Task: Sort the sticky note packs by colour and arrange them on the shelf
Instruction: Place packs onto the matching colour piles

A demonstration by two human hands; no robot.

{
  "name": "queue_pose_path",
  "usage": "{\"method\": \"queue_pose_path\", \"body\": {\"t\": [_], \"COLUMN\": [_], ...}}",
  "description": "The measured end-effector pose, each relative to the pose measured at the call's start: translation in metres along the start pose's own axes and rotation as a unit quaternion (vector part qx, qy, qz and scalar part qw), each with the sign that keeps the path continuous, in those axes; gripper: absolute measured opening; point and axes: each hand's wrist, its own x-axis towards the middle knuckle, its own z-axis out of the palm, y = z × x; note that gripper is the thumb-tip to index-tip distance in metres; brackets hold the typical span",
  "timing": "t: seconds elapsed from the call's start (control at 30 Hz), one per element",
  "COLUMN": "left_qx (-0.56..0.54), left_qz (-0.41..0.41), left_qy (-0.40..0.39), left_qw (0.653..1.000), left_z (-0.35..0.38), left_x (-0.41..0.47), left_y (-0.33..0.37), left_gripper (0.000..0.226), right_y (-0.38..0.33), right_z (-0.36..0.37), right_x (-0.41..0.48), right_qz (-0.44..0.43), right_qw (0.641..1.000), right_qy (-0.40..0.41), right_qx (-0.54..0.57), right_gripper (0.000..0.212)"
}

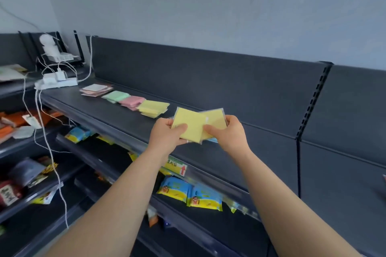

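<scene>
Above the dark top shelf (208,158) I hold yellow sticky note packs in clear wrap. My left hand (167,134) grips the front yellow pack (191,124) with its thumb on top. My right hand (226,132) grips a second yellow pack (217,120) lying partly behind the first; a bit of blue shows below it. On the shelf to the left lie four piles in a row: a yellow pile (153,108), a pink pile (132,102), a green pile (116,96) and a pale pink-and-white pile (96,89).
A white power strip (56,82) with chargers and trailing cables sits at the shelf's left end. Blue-and-yellow packets (190,194) lie on the lower shelf, and a yellow price tag with a red arrow (177,167) hangs on the shelf edge. A slotted upright (311,100) divides the back panel.
</scene>
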Motion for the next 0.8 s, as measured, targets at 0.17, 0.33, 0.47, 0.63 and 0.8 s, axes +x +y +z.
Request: {"method": "queue_pose_path", "body": {"t": [0.17, 0.33, 0.47, 0.63, 0.8], "left_qx": [0.011, 0.023, 0.014, 0.053, 0.102], "left_qz": [0.002, -0.008, -0.013, 0.001, 0.037], "left_qy": [0.008, 0.026, 0.034, 0.064, 0.078], "left_qw": [1.0, 0.999, 0.999, 0.997, 0.991], "left_z": [-0.059, -0.091, -0.105, -0.114, -0.118], "left_x": [0.044, 0.083, 0.117, 0.162, 0.202], "left_y": [0.001, -0.003, -0.009, -0.014, -0.016], "left_gripper": [0.004, 0.004, 0.02, 0.027, 0.019], "right_y": [-0.016, -0.022, -0.025, -0.025, -0.023], "right_z": [0.068, 0.108, 0.132, 0.159, 0.18], "right_x": [0.015, 0.039, 0.065, 0.104, 0.144], "right_qz": [0.016, 0.004, -0.01, -0.025, -0.026], "right_qw": [1.0, 0.998, 0.997, 0.994, 0.991], "right_qy": [-0.012, -0.019, -0.027, -0.035, -0.045], "right_qx": [-0.008, -0.057, -0.078, -0.102, -0.121], "right_gripper": [0.055, 0.057, 0.055, 0.04, 0.032]}}
